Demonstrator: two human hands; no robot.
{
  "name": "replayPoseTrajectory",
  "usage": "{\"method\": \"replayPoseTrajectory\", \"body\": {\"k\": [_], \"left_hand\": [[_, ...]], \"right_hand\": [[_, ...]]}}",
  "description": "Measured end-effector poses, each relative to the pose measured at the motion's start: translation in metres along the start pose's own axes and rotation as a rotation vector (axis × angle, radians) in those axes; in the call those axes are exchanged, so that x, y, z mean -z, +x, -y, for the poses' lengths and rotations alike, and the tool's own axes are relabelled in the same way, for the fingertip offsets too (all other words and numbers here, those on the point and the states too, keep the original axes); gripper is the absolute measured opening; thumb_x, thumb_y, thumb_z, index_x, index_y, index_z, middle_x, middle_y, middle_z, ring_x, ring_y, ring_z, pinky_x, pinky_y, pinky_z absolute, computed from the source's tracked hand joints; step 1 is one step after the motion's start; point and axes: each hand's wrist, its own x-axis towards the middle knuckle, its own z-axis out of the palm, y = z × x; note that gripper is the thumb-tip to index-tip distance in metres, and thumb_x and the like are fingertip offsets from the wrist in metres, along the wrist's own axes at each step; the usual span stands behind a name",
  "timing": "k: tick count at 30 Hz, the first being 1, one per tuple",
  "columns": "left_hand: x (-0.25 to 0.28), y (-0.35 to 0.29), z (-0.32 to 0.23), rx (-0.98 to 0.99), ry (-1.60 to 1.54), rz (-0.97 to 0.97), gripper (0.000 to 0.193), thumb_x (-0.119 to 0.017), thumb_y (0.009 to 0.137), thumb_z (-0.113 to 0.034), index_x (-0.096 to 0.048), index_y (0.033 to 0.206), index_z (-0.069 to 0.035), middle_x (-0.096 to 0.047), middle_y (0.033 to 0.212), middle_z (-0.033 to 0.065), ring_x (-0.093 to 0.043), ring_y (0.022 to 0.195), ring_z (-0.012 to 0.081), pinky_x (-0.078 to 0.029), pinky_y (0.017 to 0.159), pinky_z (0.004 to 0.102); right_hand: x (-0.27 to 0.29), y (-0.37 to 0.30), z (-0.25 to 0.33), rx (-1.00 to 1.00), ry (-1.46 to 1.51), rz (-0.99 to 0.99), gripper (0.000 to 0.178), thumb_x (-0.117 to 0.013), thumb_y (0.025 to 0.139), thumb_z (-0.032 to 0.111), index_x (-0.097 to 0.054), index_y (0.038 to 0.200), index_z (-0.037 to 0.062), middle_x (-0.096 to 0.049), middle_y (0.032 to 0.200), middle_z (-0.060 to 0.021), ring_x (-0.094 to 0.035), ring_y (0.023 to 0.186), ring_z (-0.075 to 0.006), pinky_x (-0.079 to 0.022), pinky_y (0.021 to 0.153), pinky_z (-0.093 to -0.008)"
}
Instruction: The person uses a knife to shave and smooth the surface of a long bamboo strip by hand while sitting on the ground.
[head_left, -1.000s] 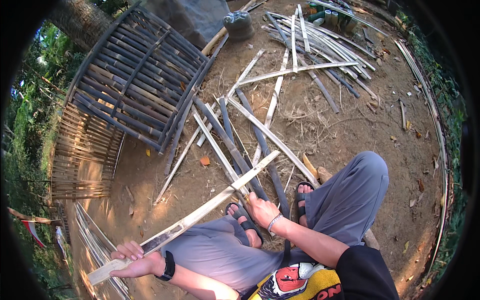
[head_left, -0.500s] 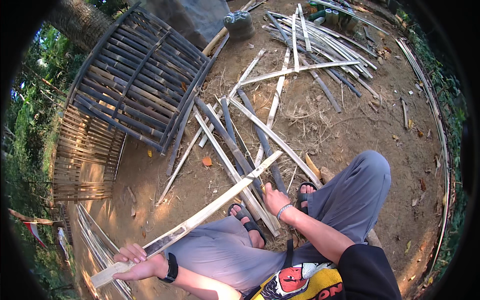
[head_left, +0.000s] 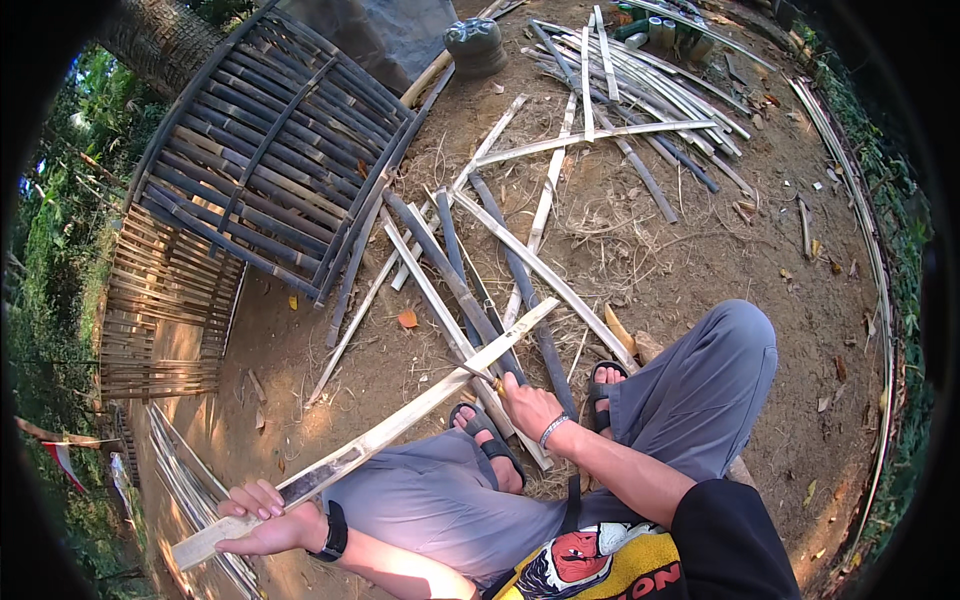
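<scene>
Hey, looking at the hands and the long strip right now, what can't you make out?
Head view: most of the tool's handle, covered by the right hand.
Head view: the tool's blade edge, too small to judge.
Head view: the long strip's underside, turned away from the camera.
Head view: strip surface beneath the left hand's fingers.
Head view: the rest of the printed top, cut off by the lower edge.

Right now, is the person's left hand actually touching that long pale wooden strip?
Touching. The head view shows it plainly: the left hand grips the pale strip near its lower-left end, its fingers curled against the wood.
</scene>
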Motion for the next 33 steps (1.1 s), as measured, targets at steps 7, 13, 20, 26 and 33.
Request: {"method": "replayPoseTrajectory", "body": {"k": [7, 13, 20, 26, 33], "left_hand": [[-0.006, -0.008, -0.008, -0.008, -0.009, -0.033, 0.056, -0.027, 0.097, -0.058, -0.038, 0.070, -0.011, -0.026, 0.050, -0.0016, -0.022, 0.038, 0.0081, -0.015, 0.037, 0.0214], [-0.008, -0.009, -0.011, -0.037, -0.026, 0.011, 0.053, -0.031, 0.097, -0.058, -0.036, 0.071, -0.011, -0.029, 0.050, -0.0014, -0.024, 0.037, 0.0069, -0.016, 0.035, 0.0197], [-0.008, -0.007, -0.006, -0.008, 0.008, -0.026, 0.056, -0.029, 0.097, -0.059, -0.039, 0.070, -0.011, -0.027, 0.050, -0.0018, -0.023, 0.038, 0.0077, -0.016, 0.037, 0.0207], [0.000, -0.006, -0.006, -0.008, 0.010, -0.043, 0.056, -0.028, 0.097, -0.059, -0.038, 0.070, -0.011, -0.028, 0.050, -0.0015, -0.023, 0.037, 0.0079, -0.015, 0.036, 0.0214], [-0.005, -0.007, -0.007, -0.023, 0.047, -0.050, 0.055, -0.028, 0.097, -0.059, -0.037, 0.070, -0.011, -0.027, 0.049, -0.0019, -0.023, 0.037, 0.0076, -0.015, 0.036, 0.0215]], "right_hand": [[0.010, -0.018, 0.034, 0.053, 0.034, 0.013, 0.024, -0.044, 0.095, 0.022, -0.037, 0.099, -0.0001, -0.062, 0.071, -0.0294, -0.063, 0.069, -0.0472, -0.050, 0.061, -0.0572], [0.022, -0.012, 0.021, -0.092, 0.039, 0.095, 0.020, -0.043, 0.093, 0.016, -0.038, 0.102, -0.0008, -0.063, 0.075, -0.0300, -0.064, 0.073, -0.0465, -0.052, 0.064, -0.0556], [0.007, -0.017, 0.028, 0.095, 0.027, -0.004, 0.025, -0.048, 0.093, 0.022, -0.037, 0.102, 0.0008, -0.064, 0.074, -0.0265, -0.064, 0.066, -0.0450, -0.051, 0.058, -0.0543], [0.007, -0.032, 0.057, 0.038, 0.114, 0.073, 0.026, -0.044, 0.096, 0.025, -0.036, 0.103, 0.0016, -0.062, 0.072, -0.0280, -0.063, 0.067, -0.0464, -0.050, 0.058, -0.0551], [0.011, -0.039, 0.064, 0.036, 0.074, 0.120, 0.036, -0.053, 0.092, 0.030, -0.035, 0.104, 0.0006, -0.062, 0.073, -0.0279, -0.063, 0.065, -0.0446, -0.051, 0.058, -0.0535]]}}
